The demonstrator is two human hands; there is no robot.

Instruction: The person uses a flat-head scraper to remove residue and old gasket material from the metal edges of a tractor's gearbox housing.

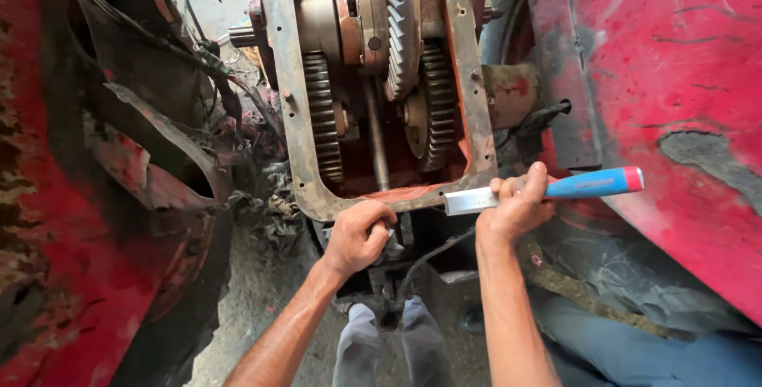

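An open gearbox housing (295,109) with a rusty flat rim fills the upper middle, showing large toothed gears (401,22) and a shaft inside. My left hand (357,236) presses a small grey rag against the housing's near rim. My right hand (520,204) grips a chisel (548,190) with a blue handle and red end cap; its flat steel blade lies against the near right corner of the rim.
Red painted fenders rise on both sides, the left one (48,220) rusted and torn, the right one (667,77) scuffed. Loose wires (206,53) hang at the upper left. A black cable (429,260) runs below the housing. My knees in grey trousers (381,347) are at the bottom.
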